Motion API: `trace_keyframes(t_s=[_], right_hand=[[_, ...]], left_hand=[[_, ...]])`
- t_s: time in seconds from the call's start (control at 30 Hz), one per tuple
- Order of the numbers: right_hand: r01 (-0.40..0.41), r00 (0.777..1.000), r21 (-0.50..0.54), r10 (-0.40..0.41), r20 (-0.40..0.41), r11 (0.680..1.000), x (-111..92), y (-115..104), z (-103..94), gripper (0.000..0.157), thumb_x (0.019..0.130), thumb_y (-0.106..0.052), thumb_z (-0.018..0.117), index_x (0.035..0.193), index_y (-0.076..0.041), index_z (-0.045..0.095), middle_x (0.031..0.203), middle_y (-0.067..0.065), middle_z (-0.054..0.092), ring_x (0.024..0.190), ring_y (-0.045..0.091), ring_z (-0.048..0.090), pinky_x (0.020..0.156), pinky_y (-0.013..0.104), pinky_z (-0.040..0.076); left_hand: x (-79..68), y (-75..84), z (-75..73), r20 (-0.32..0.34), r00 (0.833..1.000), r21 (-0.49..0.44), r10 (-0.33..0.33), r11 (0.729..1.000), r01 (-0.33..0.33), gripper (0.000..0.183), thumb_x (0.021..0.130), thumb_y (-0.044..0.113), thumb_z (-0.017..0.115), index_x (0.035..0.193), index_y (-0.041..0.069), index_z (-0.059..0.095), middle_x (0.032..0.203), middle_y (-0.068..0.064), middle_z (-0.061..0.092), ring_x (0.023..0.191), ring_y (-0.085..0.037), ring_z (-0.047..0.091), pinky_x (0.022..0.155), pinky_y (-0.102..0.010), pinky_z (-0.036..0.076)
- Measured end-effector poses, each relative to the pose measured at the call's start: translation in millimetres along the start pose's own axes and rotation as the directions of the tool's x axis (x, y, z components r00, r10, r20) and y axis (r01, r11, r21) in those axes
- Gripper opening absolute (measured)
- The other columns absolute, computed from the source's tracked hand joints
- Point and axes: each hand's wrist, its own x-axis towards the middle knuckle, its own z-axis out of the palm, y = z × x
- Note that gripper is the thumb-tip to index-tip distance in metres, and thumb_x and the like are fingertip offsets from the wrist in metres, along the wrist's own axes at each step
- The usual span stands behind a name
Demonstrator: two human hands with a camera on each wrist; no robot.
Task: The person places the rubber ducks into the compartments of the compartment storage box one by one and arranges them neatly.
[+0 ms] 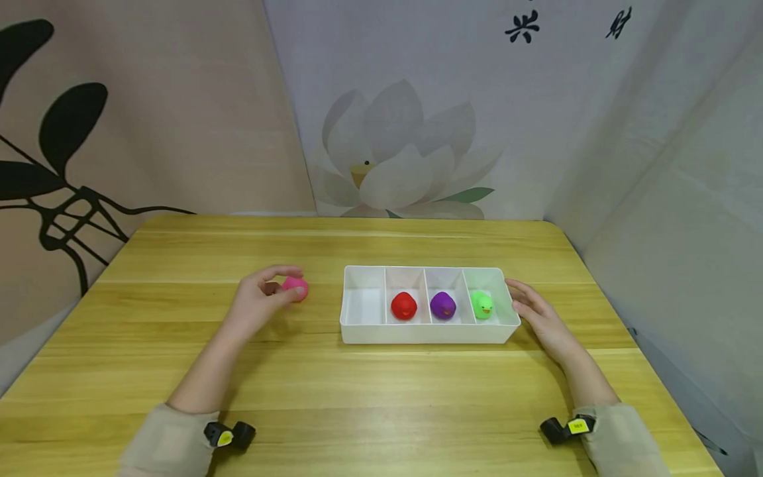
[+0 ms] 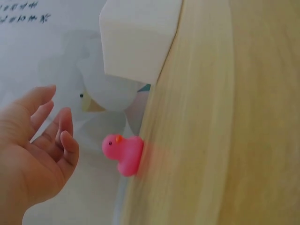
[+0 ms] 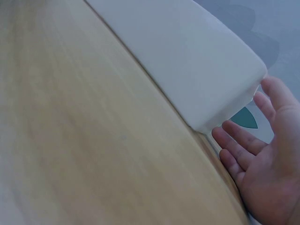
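A pink rubber duck (image 1: 295,287) stands on the wooden table, left of a white divided tray (image 1: 384,334). My left hand (image 1: 259,296) hovers over it with fingers bent loosely. In the left wrist view a gap shows between this hand (image 2: 40,150) and the duck (image 2: 124,152). The tray's leftmost compartment is bare; a red duck (image 1: 404,306), a purple duck (image 1: 443,305) and a green duck (image 1: 482,305) sit in the others, one each. My right hand (image 1: 539,318) rests its fingertips against the tray's right end, fingers only slightly bent.
The wooden table (image 1: 381,404) reaches back to a hanging cloth (image 1: 417,40) printed with a lotus. More pale cloth (image 1: 673,199) hangs along the right side. Each sleeve bears a small black wrist camera.
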Motion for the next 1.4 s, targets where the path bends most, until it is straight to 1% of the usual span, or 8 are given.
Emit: trace_keyframes(t_s=[0.1, 0.17, 0.27, 0.37, 0.57, 0.8, 1.13, 1.4], right_hand=[[-0.007, 1.0, -0.001, 0.007, 0.001, 1.0, 0.7, -1.3, 0.6, 0.05, 0.104, -0.024, 0.041, 0.15, -0.01, 0.028, 0.144, 0.027, 0.034, 0.122, 0.012, 0.04, 0.094, 0.019, 0.033], [-0.008, 1.0, 0.002, 0.008, 0.005, 1.0, 1.2, -2.2, 1.1, 0.05, 0.104, -0.024, 0.042, 0.15, -0.009, 0.028, 0.144, 0.027, 0.034, 0.121, 0.012, 0.04, 0.094, 0.019, 0.034], [-0.008, 1.0, 0.004, 0.008, 0.007, 1.0, 1.6, -3.4, 1.9, 0.05, 0.104, -0.023, 0.041, 0.15, -0.009, 0.027, 0.144, 0.027, 0.033, 0.122, 0.012, 0.04, 0.093, 0.018, 0.034], [-0.007, 1.0, 0.005, 0.007, 0.01, 1.0, 1.6, -3.5, 2.3, 0.05, 0.104, -0.022, 0.041, 0.15, -0.009, 0.026, 0.144, 0.027, 0.033, 0.122, 0.012, 0.04, 0.093, 0.017, 0.034], [0.005, 1.0, 0.001, -0.005, 0.01, 1.0, 1.7, -2.2, 2.0, 0.05, 0.104, -0.021, 0.041, 0.15, -0.009, 0.027, 0.144, 0.026, 0.034, 0.122, 0.012, 0.04, 0.093, 0.017, 0.034], [0.008, 1.0, -0.006, -0.008, 0.001, 1.0, 1.2, -0.2, 0.5, 0.049, 0.104, -0.024, 0.041, 0.15, -0.012, 0.029, 0.144, 0.027, 0.034, 0.123, 0.012, 0.039, 0.094, 0.018, 0.034], [0.018, 1.0, -0.001, -0.018, 0.002, 1.0, 0.0, -0.4, 1.0, 0.048, 0.104, -0.022, 0.041, 0.15, -0.01, 0.029, 0.143, 0.028, 0.034, 0.121, 0.01, 0.04, 0.093, 0.018, 0.033], [0.028, 1.0, -0.011, -0.028, -0.001, 1.0, 0.1, 0.8, -0.1, 0.048, 0.105, -0.023, 0.041, 0.15, -0.012, 0.03, 0.142, 0.028, 0.034, 0.12, 0.007, 0.041, 0.092, 0.017, 0.034]], left_hand=[[1.6, -5.8, -4.8, -0.017, 1.0, 0.029, -0.011, 1.0, 0.011, 0.043, 0.087, 0.026, 0.073, 0.123, 0.007, 0.062, 0.097, -0.018, 0.063, 0.068, -0.026, 0.057, 0.054, -0.026, 0.043], [2.5, -9.8, -7.3, -0.023, 1.0, 0.04, -0.016, 0.999, 0.017, 0.043, 0.087, 0.029, 0.072, 0.124, 0.009, 0.062, 0.103, -0.016, 0.063, 0.071, -0.028, 0.058, 0.054, -0.027, 0.043], [4.1, -16.0, -10.5, -0.029, 0.999, 0.04, -0.019, 0.999, 0.02, 0.044, 0.088, 0.029, 0.072, 0.125, 0.009, 0.061, 0.113, -0.014, 0.062, 0.075, -0.032, 0.061, 0.057, -0.03, 0.046], [5.9, -21.8, -12.6, -0.027, 0.999, 0.039, -0.018, 0.999, 0.019, 0.046, 0.088, 0.029, 0.071, 0.127, 0.008, 0.059, 0.122, -0.012, 0.059, 0.079, -0.031, 0.063, 0.062, -0.034, 0.05], [9.5, -32.9, -13.5, -0.016, 0.999, 0.03, -0.036, 0.999, 0.037, 0.05, 0.09, 0.023, 0.069, 0.133, 0.002, 0.053, 0.129, -0.012, 0.053, 0.082, -0.031, 0.062, 0.063, -0.031, 0.052], [13.7, -44.0, -10.7, -0.022, 0.998, 0.037, -0.062, 0.997, 0.063, 0.049, 0.091, 0.016, 0.067, 0.135, 0.002, 0.051, 0.127, -0.015, 0.053, 0.076, -0.027, 0.061, 0.054, -0.026, 0.048], [17.0, -49.6, -4.6, -0.045, 0.996, 0.053, -0.078, 0.995, 0.081, 0.044, 0.09, 0.014, 0.068, 0.13, 0.0, 0.054, 0.123, -0.018, 0.055, 0.077, -0.022, 0.061, 0.059, -0.025, 0.048], [18.4, -51.1, 2.5, -0.115, 0.992, 0.115, -0.059, 0.991, 0.072, 0.038, 0.088, 0.011, 0.07, 0.123, -0.001, 0.06, 0.102, -0.02, 0.063, 0.068, -0.017, 0.055, 0.054, -0.022, 0.044]])
